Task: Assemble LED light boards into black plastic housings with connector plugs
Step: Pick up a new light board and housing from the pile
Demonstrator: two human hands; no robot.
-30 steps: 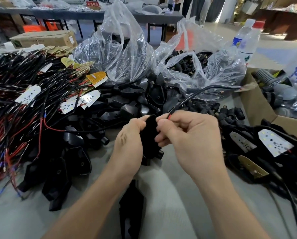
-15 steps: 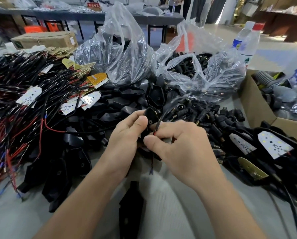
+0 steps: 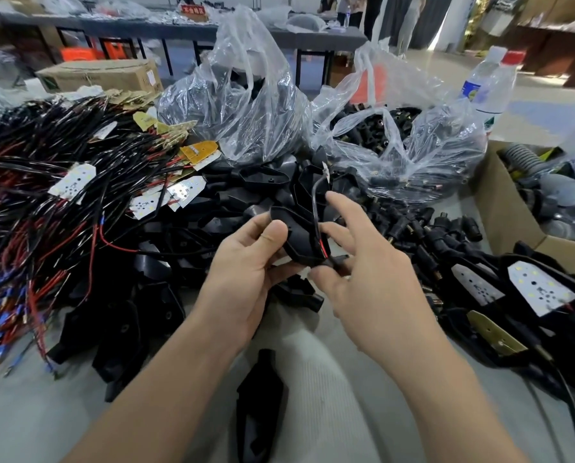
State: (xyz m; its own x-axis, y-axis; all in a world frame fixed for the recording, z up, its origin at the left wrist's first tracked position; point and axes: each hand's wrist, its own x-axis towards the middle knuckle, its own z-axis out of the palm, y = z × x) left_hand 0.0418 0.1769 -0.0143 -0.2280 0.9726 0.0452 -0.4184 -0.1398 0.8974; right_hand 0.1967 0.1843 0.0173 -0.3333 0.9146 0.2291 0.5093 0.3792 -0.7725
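My left hand (image 3: 246, 272) grips a black plastic housing (image 3: 296, 235) held up over the table's middle, thumb on its upper face. A black cable (image 3: 316, 208) with red and black cores runs down into the housing's lower end, its far tip standing up above. My right hand (image 3: 362, 279) pinches the cable's connector end at the housing's bottom between thumb and a finger, the other fingers spread. Loose LED boards (image 3: 74, 183) with wires lie at the left, empty housings (image 3: 266, 178) behind, connector plugs (image 3: 423, 228) at the right.
Two clear plastic bags (image 3: 246, 105) of black parts stand at the back. Finished assemblies with white boards (image 3: 539, 289) lie at the right, by a cardboard box (image 3: 499, 208). Water bottles (image 3: 486, 85) stand behind it. One housing (image 3: 259, 396) rests on my lap.
The hands rose and the housing turned. The cable, earlier stretching off to the right, now stands up short above the housing, and my right fingers have spread.
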